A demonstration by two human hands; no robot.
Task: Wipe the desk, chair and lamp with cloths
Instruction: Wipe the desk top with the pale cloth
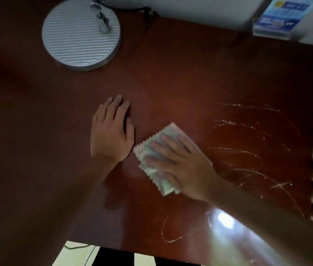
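- Head view: the folded cloth point(158, 158) is pressed flat on the desk point(180, 77) under the right hand point(178, 162), fingers straight; the left hand point(111, 131) is rested flat alongside, empty
- The cloth is judged soft and light; best held down by a spread palm

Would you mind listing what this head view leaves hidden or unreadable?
- Lamp: only the base shows; the top edge cuts off its stem.
- Leaflets: print too blurred to read.
- Cloth: the right hand covers its middle.
- Chair: out of view.
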